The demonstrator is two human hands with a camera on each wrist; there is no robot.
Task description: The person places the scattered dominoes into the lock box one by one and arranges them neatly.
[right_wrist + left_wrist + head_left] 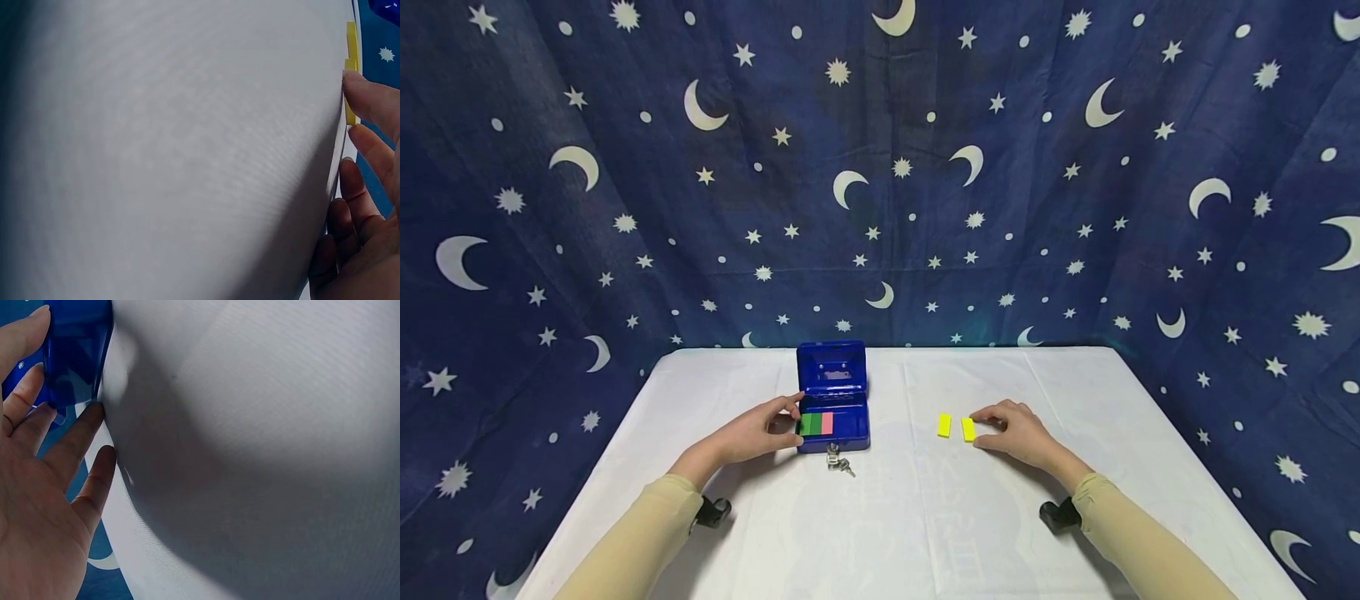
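An open blue metal cash box [851, 423] stands on the table at the left, its lid [831, 364] raised at the back. Inside, green blocks [810, 424] and a pink block [827, 423] lie side by side along its left part. My left hand [752, 429] rests against the box's left side, thumb near the front corner, fingers extended and spread. To the right, my right hand [1018, 433] pinches a yellow block [967, 430] between thumb and index finger at its two ends. Another yellow block [944, 426] lies just left of it on the cloth.
A lock with keys [840, 462] hangs at the box's front. White cloth [895, 517] covers the table, and a dark blue curtain [910, 242] with moons and stars surrounds it behind and at the sides.
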